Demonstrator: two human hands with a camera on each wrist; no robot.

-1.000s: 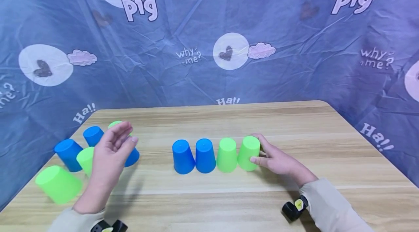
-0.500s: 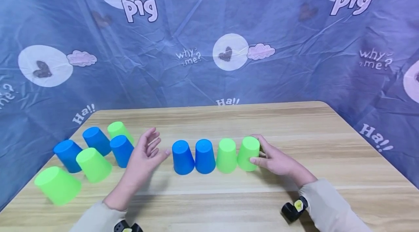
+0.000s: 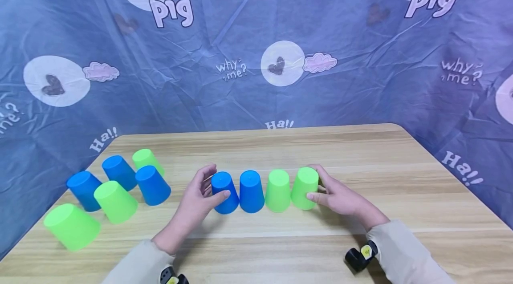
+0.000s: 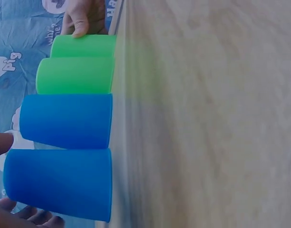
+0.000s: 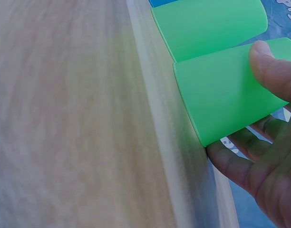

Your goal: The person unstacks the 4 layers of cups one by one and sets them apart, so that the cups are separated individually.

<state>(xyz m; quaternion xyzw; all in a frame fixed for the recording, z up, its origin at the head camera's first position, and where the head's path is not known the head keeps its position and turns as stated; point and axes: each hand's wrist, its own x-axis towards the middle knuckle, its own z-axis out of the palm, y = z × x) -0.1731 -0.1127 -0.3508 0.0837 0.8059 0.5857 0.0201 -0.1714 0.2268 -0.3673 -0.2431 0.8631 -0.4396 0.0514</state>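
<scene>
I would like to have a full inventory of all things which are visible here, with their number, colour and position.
Row blue cups: 2, blue, upside down mid-table, left half of the row
Row green cups: 2, light green, upside down, right half of the row
Side blue cups: 3, blue, table's left side
Side green cups: 3, light green, table's left side
Table: 1, light wood-grain, under all cups
Printed cloth: blue with white and pink prints, behind the table
Wrist devices: 2, black, one at each wrist
Sleeves: 2, pale grey-beige, on both arms
Left hand: 1, bare, around the leftmost row cup, contact unclear
Right hand: 1, bare, holding the rightmost row cup
</scene>
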